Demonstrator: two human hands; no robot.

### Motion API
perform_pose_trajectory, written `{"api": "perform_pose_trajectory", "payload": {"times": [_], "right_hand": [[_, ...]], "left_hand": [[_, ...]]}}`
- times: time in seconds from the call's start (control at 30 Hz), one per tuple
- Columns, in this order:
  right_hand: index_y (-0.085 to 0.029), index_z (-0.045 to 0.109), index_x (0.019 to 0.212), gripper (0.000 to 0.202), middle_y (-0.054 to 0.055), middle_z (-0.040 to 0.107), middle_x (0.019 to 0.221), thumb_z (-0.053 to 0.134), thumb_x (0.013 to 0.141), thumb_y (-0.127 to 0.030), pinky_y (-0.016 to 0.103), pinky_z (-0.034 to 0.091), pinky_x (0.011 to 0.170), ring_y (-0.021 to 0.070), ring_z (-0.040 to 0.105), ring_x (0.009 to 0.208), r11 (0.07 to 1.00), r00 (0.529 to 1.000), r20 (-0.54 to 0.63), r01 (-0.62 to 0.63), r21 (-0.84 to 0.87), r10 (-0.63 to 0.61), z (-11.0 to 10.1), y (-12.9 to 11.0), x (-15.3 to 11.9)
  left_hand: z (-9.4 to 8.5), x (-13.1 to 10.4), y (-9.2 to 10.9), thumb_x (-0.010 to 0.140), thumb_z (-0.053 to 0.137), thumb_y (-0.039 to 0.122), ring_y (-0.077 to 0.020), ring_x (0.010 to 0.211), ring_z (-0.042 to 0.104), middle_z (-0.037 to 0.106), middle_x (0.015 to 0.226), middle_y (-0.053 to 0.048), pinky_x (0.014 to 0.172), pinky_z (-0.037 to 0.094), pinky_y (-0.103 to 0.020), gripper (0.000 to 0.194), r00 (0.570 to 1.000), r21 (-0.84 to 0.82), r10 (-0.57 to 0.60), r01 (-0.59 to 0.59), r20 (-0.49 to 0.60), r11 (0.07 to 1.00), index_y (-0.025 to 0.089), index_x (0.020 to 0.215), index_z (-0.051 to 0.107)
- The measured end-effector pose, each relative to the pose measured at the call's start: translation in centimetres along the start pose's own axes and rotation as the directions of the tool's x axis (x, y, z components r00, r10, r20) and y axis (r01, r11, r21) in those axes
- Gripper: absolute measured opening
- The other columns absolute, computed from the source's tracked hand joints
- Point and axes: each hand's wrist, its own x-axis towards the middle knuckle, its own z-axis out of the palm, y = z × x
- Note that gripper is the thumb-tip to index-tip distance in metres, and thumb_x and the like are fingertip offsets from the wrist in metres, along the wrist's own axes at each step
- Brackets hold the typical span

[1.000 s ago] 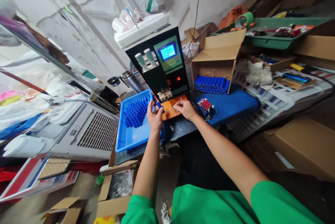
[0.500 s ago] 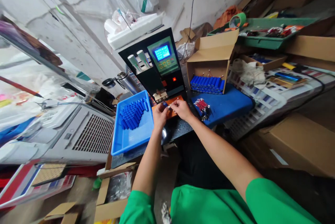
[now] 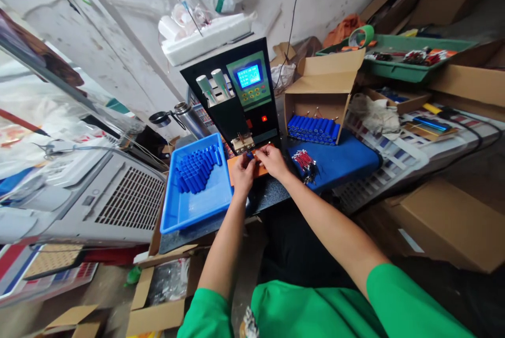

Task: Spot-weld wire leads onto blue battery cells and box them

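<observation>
My left hand is closed on a blue cylindrical battery cell, mostly covered by the fingers. It holds the cell just below the electrode pins of a black spot welder. Beside it, my right hand pinches what looks like a thin wire lead, a small pale end showing above the fingers. The fingertips of both hands nearly meet at the cell. Beneath them lies an orange plate. The welder's blue screen is lit.
At left, a blue tray holds many blue cells. Right of my hands, red and black wire leads lie on a blue surface. An open cardboard box contains wired cells. A steel flask stands behind the tray.
My hands have shifted slightly closer to the electrodes, and the fingertips have drawn together over the cell. The camera view has tilted a little; the screen readout looks different.
</observation>
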Motion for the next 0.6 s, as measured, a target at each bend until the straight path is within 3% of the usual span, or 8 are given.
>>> {"api": "perform_pose_trajectory", "payload": {"times": [0.27,0.43,0.6], "right_hand": [[-0.020,0.066,0.079,0.020,0.005,0.074,0.081,0.064,0.086,-0.039,0.029,0.052,0.075,0.0190,0.068,0.078,0.980,0.999,0.016,0.050,-0.193,-0.048,0.6,0.4,1.5],[-0.019,0.066,0.078,0.016,0.007,0.075,0.085,0.063,0.086,-0.031,0.029,0.051,0.074,0.0204,0.069,0.081,0.980,0.998,0.027,0.061,-0.190,-0.057,1.0,0.1,1.8],[-0.017,0.068,0.078,0.013,0.007,0.077,0.087,0.064,0.086,-0.027,0.029,0.051,0.075,0.0206,0.070,0.083,0.987,0.997,0.029,0.075,-0.141,-0.071,1.1,-0.2,1.8]], "left_hand": [[0.2,-0.4,0.2,0.086,0.064,0.034,-0.0135,0.074,0.059,0.069,0.087,-0.002,0.072,0.049,-0.026,0.022,0.999,0.011,0.007,-0.007,-0.032,1.000,0.018,0.100,0.068],[0.1,-0.3,0.2,0.087,0.064,0.033,-0.0135,0.074,0.060,0.069,0.085,-0.002,0.073,0.050,-0.026,0.020,0.999,-0.007,0.019,-0.019,-0.033,1.000,0.018,0.098,0.069],[0.1,-0.1,-0.3,0.085,0.066,0.034,-0.0168,0.087,0.066,0.073,0.097,-0.004,0.084,0.052,-0.029,0.025,0.998,-0.047,0.047,-0.049,-0.041,0.998,0.017,0.104,0.070]]}}
